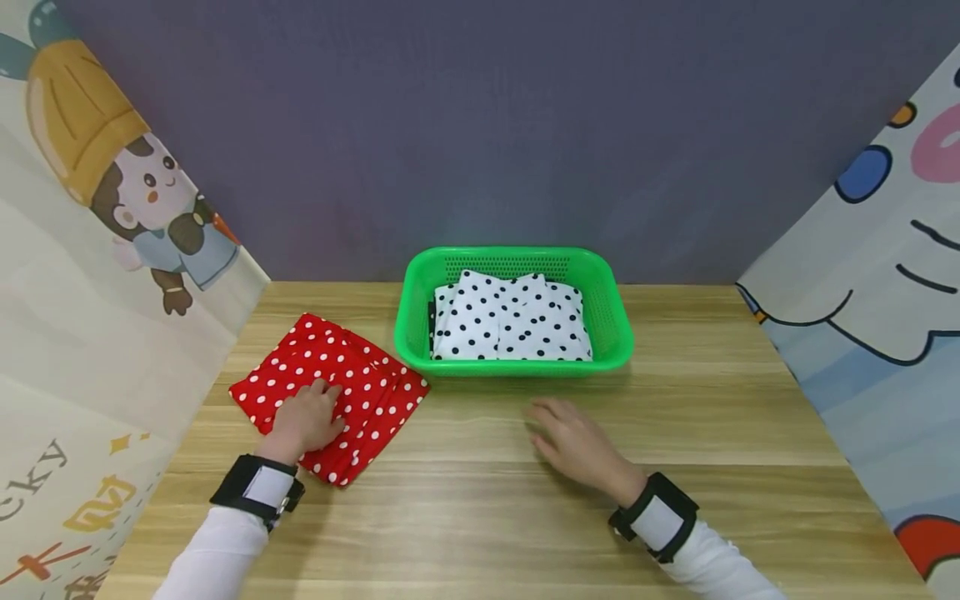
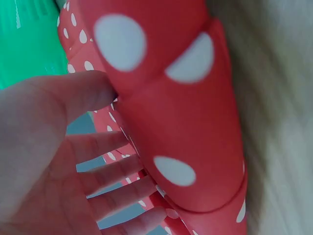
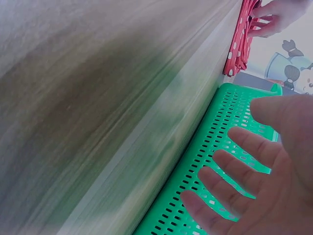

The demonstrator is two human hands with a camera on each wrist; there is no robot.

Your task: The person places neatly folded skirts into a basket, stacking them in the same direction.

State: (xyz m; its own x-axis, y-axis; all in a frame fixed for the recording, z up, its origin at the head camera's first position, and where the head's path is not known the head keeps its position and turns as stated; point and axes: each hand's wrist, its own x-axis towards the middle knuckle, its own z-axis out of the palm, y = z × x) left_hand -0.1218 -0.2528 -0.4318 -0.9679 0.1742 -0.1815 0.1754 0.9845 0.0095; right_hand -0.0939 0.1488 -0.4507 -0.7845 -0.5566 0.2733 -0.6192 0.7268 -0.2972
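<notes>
A folded red cloth with white dots (image 1: pixel 378 387) lies at an angle on the left of the table. My left hand (image 1: pixel 303 422) rests on its near-left part; in the left wrist view the fingers (image 2: pixel 115 174) are spread and fairly straight, touching the cloth. My right hand (image 1: pixel 581 442) is over the bare wood right of centre, holding nothing. In the right wrist view its fingers (image 3: pixel 247 156) are apart and lightly bent. A green plastic basket (image 1: pixel 517 367) stands at the back middle, holding folded white cloth with black dots (image 1: pixel 510 321).
The wooden table (image 1: pixel 465 517) ends at a dark grey-blue wall (image 1: pixel 495 142) behind the basket. Printed cartoon panels stand along the left (image 1: pixel 82 333) and right (image 1: pixel 862 333) sides. The red cloth's right corner lies close to the basket's left front corner.
</notes>
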